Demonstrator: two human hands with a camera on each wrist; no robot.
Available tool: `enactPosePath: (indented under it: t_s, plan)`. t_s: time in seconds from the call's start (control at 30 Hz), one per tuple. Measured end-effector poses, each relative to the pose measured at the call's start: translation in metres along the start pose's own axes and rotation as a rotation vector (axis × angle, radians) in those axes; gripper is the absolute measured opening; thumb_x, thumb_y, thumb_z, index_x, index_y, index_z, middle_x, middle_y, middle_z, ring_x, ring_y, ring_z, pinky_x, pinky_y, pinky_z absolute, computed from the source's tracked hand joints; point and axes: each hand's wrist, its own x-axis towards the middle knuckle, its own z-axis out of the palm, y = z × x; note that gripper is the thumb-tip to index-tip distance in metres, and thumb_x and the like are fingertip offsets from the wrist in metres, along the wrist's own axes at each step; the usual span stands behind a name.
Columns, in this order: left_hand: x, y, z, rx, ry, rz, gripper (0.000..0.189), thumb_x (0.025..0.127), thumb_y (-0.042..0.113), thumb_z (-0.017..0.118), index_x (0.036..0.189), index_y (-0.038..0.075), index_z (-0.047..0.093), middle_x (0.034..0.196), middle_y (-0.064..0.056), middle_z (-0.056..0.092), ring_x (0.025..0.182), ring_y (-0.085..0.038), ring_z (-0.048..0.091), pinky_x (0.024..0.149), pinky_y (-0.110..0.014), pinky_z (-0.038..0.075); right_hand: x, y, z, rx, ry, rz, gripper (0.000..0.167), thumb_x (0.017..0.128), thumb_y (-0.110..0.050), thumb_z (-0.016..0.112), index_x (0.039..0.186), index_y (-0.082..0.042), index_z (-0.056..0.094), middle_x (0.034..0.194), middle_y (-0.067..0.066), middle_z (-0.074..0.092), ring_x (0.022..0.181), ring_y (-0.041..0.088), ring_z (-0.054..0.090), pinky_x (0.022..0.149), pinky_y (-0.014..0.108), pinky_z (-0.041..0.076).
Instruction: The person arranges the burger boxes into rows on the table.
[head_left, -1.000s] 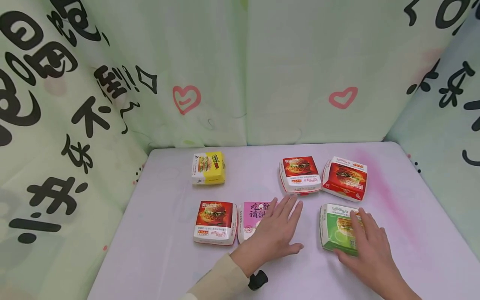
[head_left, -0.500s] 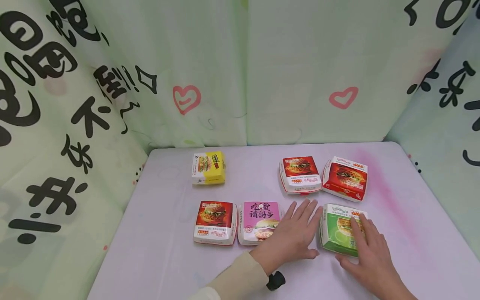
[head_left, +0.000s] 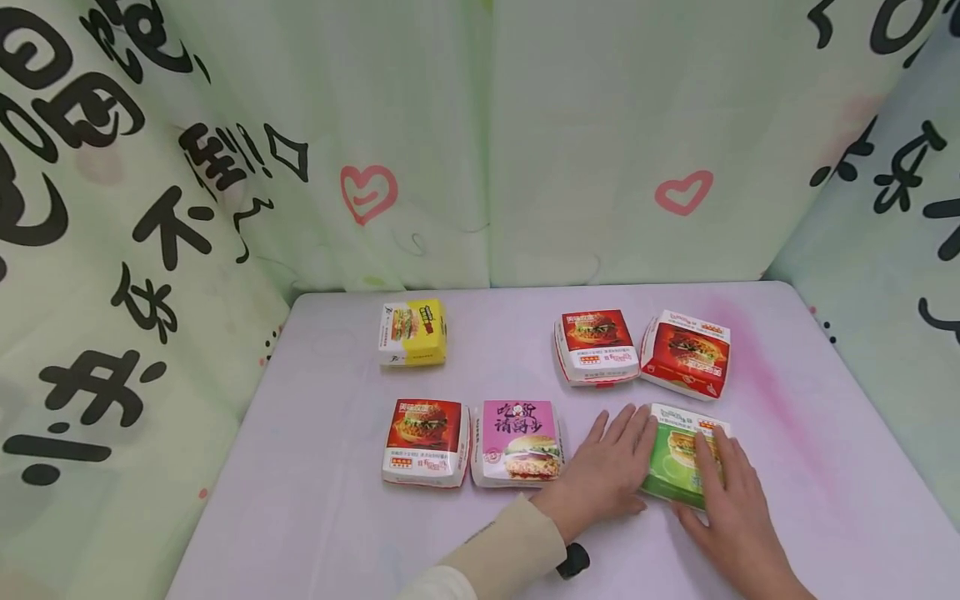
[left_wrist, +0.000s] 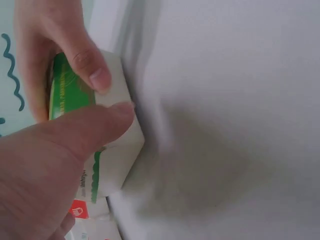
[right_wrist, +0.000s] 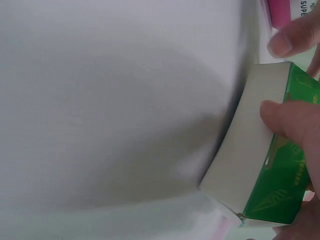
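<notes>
A green and white cardboard burger box (head_left: 667, 467) lies on the table between the two hands. My right hand (head_left: 733, 512) holds its right part, with fingers over the top and the thumb against the front side, which the right wrist view shows at the box's pale wall (right_wrist: 247, 120). Along the left edge of the box rests my left hand (head_left: 603, 471), its fingers straight and close together. In the left wrist view the left thumb (left_wrist: 107, 125) crosses in front of the box's pale side. The far fingertips of both hands are partly hidden.
Just left of the left hand stand a pink burger box (head_left: 517, 446) and a red and white one (head_left: 426, 446). Behind are two more red boxes (head_left: 597, 346) side by side and a yellow box (head_left: 412, 333). Printed curtains (head_left: 570, 242) surround the table (head_left: 337, 533).
My left hand has moved right, off the pink box and up to the green box. The right hand has stayed on the green box. The head view has shifted slightly.
</notes>
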Motion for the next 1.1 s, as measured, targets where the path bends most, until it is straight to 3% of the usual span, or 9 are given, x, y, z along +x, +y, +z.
enactPosePath:
  t_s: [0.3, 0.57, 0.63, 0.73, 0.8, 0.87, 0.97, 1.1]
  plan:
    - [0.000, 0.001, 0.001, 0.041, 0.053, 0.006, 0.104, 0.083, 0.065, 0.065, 0.159, 0.014, 0.015, 0.167, 0.001, 0.014, 0.154, -0.016, 0.015, 0.125, -0.035, 0.022, -0.003, 0.006, 0.003, -0.076, 0.115, -0.152, 0.102, 0.078, -0.014, 0.080, 0.156, 0.002, 0.016, 0.160, 0.029, 0.013, 0.143, 0.051, 0.015, 0.125, 0.037, -0.013]
    - [0.000, -0.006, -0.004, 0.022, 0.063, 0.023, 0.108, 0.080, 0.065, 0.069, 0.160, 0.016, 0.013, 0.167, 0.001, 0.013, 0.155, -0.018, 0.014, 0.125, -0.035, 0.021, -0.005, 0.012, 0.000, -0.113, 0.101, -0.194, 0.096, 0.082, -0.019, 0.077, 0.156, 0.000, 0.020, 0.161, 0.023, 0.020, 0.147, 0.046, 0.013, 0.123, 0.029, -0.015]
    - [0.001, -0.009, -0.005, 0.009, 0.058, 0.027, 0.110, 0.079, 0.064, 0.072, 0.160, 0.018, 0.012, 0.167, 0.001, 0.012, 0.155, -0.017, 0.014, 0.125, -0.035, 0.021, -0.005, 0.015, -0.002, -0.116, 0.113, -0.222, 0.080, 0.093, -0.033, 0.064, 0.156, -0.002, 0.025, 0.160, 0.020, 0.024, 0.147, 0.045, 0.015, 0.125, 0.034, -0.012]
    - [0.002, -0.012, -0.008, -0.004, 0.021, 0.035, 0.113, 0.077, 0.062, 0.074, 0.160, 0.022, 0.007, 0.168, 0.003, 0.007, 0.155, -0.016, 0.011, 0.125, -0.034, 0.020, -0.006, 0.018, -0.004, -0.121, 0.112, -0.241, 0.075, 0.095, -0.028, 0.063, 0.157, -0.009, 0.025, 0.162, 0.015, 0.023, 0.148, 0.043, 0.013, 0.126, 0.041, -0.011]
    - [0.003, -0.012, -0.010, -0.017, -0.021, 0.036, 0.115, 0.077, 0.061, 0.075, 0.160, 0.025, 0.003, 0.168, 0.006, 0.003, 0.156, -0.015, 0.007, 0.126, -0.033, 0.017, -0.007, 0.020, -0.006, -0.118, 0.111, -0.242, 0.081, 0.090, -0.016, 0.070, 0.158, -0.013, 0.025, 0.162, 0.014, 0.021, 0.148, 0.044, 0.011, 0.125, 0.047, -0.010]
    - [0.005, -0.011, -0.012, -0.023, -0.049, 0.036, 0.117, 0.077, 0.059, 0.076, 0.160, 0.027, 0.000, 0.168, 0.008, -0.001, 0.156, -0.013, 0.004, 0.126, -0.032, 0.016, -0.007, 0.019, -0.007, -0.103, 0.098, -0.226, 0.101, 0.074, 0.003, 0.075, 0.158, -0.019, 0.024, 0.163, 0.015, 0.018, 0.148, 0.046, 0.009, 0.124, 0.054, -0.010]
    - [0.007, -0.008, -0.013, -0.029, -0.077, 0.031, 0.114, 0.080, 0.054, 0.076, 0.160, 0.030, -0.001, 0.168, 0.010, -0.003, 0.156, -0.012, 0.002, 0.126, -0.033, 0.016, -0.007, 0.019, -0.009, -0.069, 0.081, -0.193, 0.097, 0.075, 0.009, 0.066, 0.157, -0.024, 0.027, 0.160, 0.018, 0.017, 0.146, 0.049, 0.009, 0.121, 0.062, -0.008]
    - [0.009, -0.004, -0.013, -0.036, -0.101, 0.028, 0.104, 0.084, 0.049, 0.074, 0.160, 0.030, 0.005, 0.168, 0.010, 0.001, 0.155, -0.011, 0.009, 0.124, -0.033, 0.022, -0.006, 0.016, -0.009, -0.022, 0.050, -0.126, 0.088, 0.078, 0.011, 0.059, 0.155, -0.022, 0.032, 0.156, 0.023, 0.020, 0.144, 0.050, 0.009, 0.121, 0.064, -0.006]
